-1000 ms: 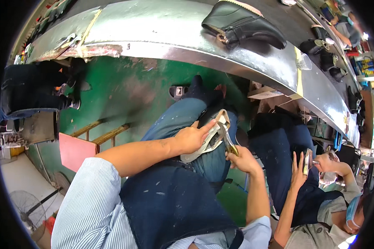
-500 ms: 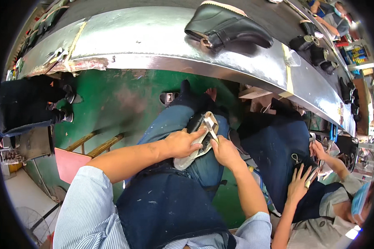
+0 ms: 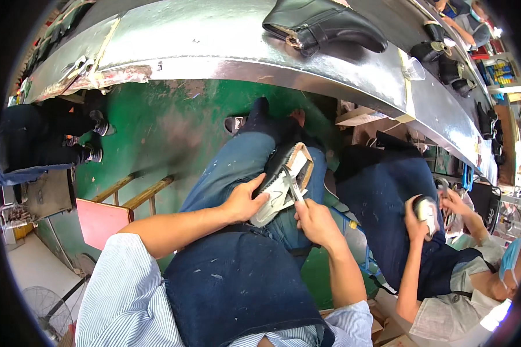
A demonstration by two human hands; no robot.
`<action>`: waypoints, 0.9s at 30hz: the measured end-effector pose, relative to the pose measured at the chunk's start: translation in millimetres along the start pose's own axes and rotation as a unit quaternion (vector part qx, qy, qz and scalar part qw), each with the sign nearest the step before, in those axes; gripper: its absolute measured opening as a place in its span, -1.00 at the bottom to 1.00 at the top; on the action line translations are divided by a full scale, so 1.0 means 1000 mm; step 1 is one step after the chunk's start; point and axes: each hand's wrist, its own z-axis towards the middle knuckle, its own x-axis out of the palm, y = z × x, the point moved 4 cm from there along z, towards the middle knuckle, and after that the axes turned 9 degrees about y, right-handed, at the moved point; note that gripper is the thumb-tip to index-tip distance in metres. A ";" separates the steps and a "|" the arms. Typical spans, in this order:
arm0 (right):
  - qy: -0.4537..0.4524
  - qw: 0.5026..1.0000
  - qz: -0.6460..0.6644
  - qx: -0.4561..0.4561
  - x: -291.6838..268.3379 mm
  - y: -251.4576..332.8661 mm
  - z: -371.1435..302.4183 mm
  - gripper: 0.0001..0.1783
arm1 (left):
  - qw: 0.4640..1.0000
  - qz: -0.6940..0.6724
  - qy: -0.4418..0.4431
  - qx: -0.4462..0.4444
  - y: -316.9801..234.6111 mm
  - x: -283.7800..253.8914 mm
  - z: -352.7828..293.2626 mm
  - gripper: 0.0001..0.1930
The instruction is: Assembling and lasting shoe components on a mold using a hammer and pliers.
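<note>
A black shoe (image 3: pixel 276 165) lies bottom up across my thighs, its pale underside (image 3: pixel 280 193) and tan turned-in edge facing me. My left hand (image 3: pixel 245 200) grips its left side near the lower end, thumb along the pale bottom. In my closed right hand (image 3: pixel 317 221) is a slim grey metal hand tool (image 3: pixel 296 189) with a curved tip. The tip lies over the middle of the shoe's underside; whether it bites on anything, I cannot tell.
A metal-topped bench (image 3: pixel 173 43) runs ahead, bearing a black ankle boot (image 3: pixel 324 29) and more shoes. On my right a seated co-worker holds a shoe (image 3: pixel 425 215) and a tool. At left are a pink-topped stool (image 3: pixel 104 222), a fan (image 3: pixel 46 306) and a standing person's legs.
The tool's curved tip has come into sight over the underside, and my left fingers have shifted back toward the shoe's side. The co-worker has turned and raised the other shoe.
</note>
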 end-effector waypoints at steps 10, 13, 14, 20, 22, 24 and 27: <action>-0.066 0.972 0.224 -0.010 0.034 -0.041 -0.013 -0.58 | 0.971 0.176 0.131 0.092 -0.049 -0.047 0.011 -0.07; -0.093 0.966 0.240 -0.035 0.034 -0.037 -0.023 -0.60 | 0.979 0.086 0.132 0.126 -0.051 -0.092 0.010 -0.34; -0.087 0.973 0.210 -0.034 0.034 -0.032 -0.023 -0.61 | 0.977 0.100 0.154 0.110 -0.048 -0.100 0.011 -0.36; -0.159 0.952 0.213 -0.153 0.038 0.012 0.000 -0.64 | 0.974 0.062 0.196 0.097 -0.029 -0.103 0.015 -0.36; -0.176 0.919 0.235 -0.263 0.041 0.026 0.008 -0.60 | 0.974 0.048 0.196 0.099 -0.026 -0.103 0.016 -0.37; -0.123 0.979 0.081 -0.141 0.051 0.026 0.021 -0.62 | 0.975 0.051 0.189 0.104 -0.024 -0.106 0.018 -0.38; -0.102 0.984 0.080 -0.123 0.057 0.025 0.026 -0.64 | 0.976 0.040 0.188 0.103 -0.022 -0.111 0.019 -0.38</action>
